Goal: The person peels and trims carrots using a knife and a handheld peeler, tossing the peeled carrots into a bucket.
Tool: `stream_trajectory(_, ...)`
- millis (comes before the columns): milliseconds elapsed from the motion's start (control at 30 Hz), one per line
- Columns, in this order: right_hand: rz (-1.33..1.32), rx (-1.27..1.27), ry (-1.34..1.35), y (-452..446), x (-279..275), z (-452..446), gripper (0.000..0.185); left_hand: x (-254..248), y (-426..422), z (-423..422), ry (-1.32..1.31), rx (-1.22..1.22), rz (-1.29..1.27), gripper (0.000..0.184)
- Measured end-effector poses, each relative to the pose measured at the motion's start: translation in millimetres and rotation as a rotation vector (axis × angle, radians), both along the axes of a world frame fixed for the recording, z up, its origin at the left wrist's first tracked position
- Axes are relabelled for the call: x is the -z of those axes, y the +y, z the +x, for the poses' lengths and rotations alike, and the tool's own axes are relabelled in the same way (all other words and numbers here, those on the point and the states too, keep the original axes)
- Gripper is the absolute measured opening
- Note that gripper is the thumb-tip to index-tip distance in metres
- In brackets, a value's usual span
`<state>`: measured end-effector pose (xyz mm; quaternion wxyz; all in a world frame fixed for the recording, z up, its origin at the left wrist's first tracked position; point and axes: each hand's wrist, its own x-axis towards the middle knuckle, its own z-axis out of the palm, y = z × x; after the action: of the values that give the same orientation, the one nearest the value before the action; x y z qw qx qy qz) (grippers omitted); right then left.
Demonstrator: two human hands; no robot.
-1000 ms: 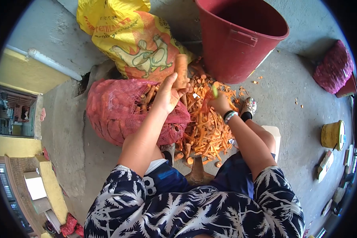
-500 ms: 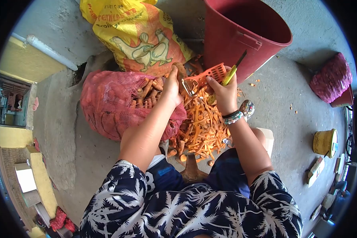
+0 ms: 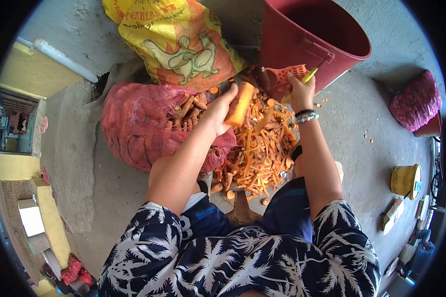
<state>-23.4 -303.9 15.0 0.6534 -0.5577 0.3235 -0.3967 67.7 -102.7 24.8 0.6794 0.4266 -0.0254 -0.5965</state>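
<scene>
My left hand (image 3: pixel 218 113) is closed around a thick carrot (image 3: pixel 241 105), whose upward side is bright orange and peeled. Up and to the right, apart from the carrot, my right hand (image 3: pixel 302 93) grips an orange peeler (image 3: pixel 287 74) with a perforated body. A knife with a yellow-green handle (image 3: pixel 309 75) is held in that same hand; its dark blade points toward the red bin. Below both hands lies a heap of carrot peelings (image 3: pixel 267 153) on the floor. Unpeeled carrots (image 3: pixel 186 116) show through the opening of a red mesh sack (image 3: pixel 134 128) beside my left forearm.
A tall red bin (image 3: pixel 292 42) stands just beyond my right hand. Behind the mesh sack leans a yellow feed sack (image 3: pixel 183 49). Farther right are a purple mesh sack (image 3: pixel 416 101) and a yellow bucket (image 3: pixel 404 179) on the concrete floor (image 3: pixel 347 133).
The peeler and knife have moved up and right, away from the carrot. The carrot has turned and now shows a bright peeled side instead of brown skin.
</scene>
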Motion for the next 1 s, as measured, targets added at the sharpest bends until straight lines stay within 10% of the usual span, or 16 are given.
stream_trajectory(233, 0.026, -0.197, -0.063, 88, -29, -11, 0.039, 10, -14, 9, -0.083, -0.460, 0.095, 0.038)
stream_trajectory(600, -0.001, 0.096, -0.029, -14, -5, -6, 0.033, -13, -3, -20, -0.184, -0.126, 0.052, 0.046)
stream_trajectory(1000, -0.180, -0.132, -0.084, 77, -30, -12, 0.041, -8, -21, -13, -0.121, -0.368, 0.113, 0.041)
